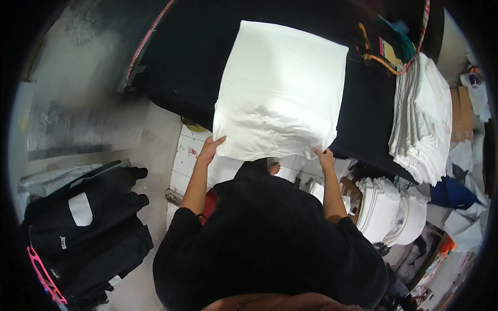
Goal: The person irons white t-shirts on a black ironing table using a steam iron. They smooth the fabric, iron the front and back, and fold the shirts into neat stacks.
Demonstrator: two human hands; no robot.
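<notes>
A piece of white fabric [284, 89] lies spread over the black-covered table [365, 101], its near part wrinkled and reaching past the table's edge. My left hand [211, 149] grips its near left corner, thumb on top. At the near right corner my right hand [323, 158] pinches the cloth between thumb and fingers. The fingers under the fabric are partly hidden.
A stack of folded white fabric [420, 116] stands at the table's right end, beside an orange cord [383, 64]. More white stacks [379, 208] are below it. Black garments [89, 229] lie at the lower left, near a pink frame-like object [42, 274].
</notes>
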